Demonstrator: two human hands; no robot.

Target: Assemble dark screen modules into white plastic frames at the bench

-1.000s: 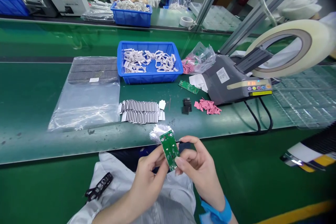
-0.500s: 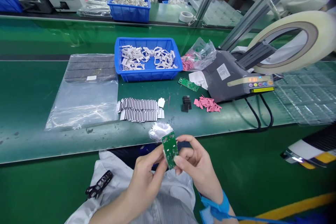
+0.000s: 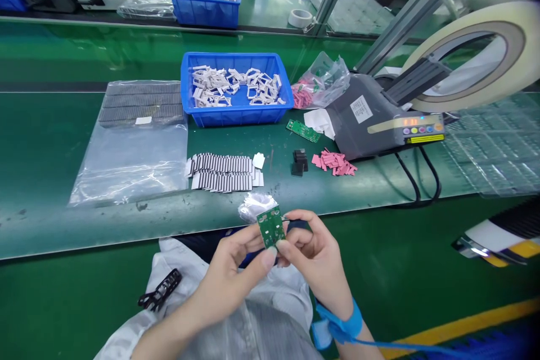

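A small green circuit board [image 3: 270, 226] is pinched between both of my hands, low in the middle of the view, above my lap. My left hand [image 3: 236, 278] grips its lower left edge with thumb and fingers. My right hand [image 3: 317, 259] holds the right side, fingers curled round it; a blue strap circles that wrist. On the green bench just beyond lie a crumpled bit of clear film [image 3: 252, 204], rows of grey strips [image 3: 221, 172], a few black blocks [image 3: 299, 161] and a heap of pink pads [image 3: 334, 161].
A blue bin [image 3: 236, 115] of white plastic frames stands at mid-bench, a clear bag [image 3: 130, 146] of dark strips to its left. A grey tape dispenser [image 3: 379, 124] with a large tape roll [image 3: 476, 62] is at right. Another person's hands work at a far blue bin [image 3: 205, 8]. A black part [image 3: 160, 291] rests on my lap.
The board has been tipped and drawn slightly closer between my fingers, so it looks shorter. My view has dipped a little, shifting the bench upward.
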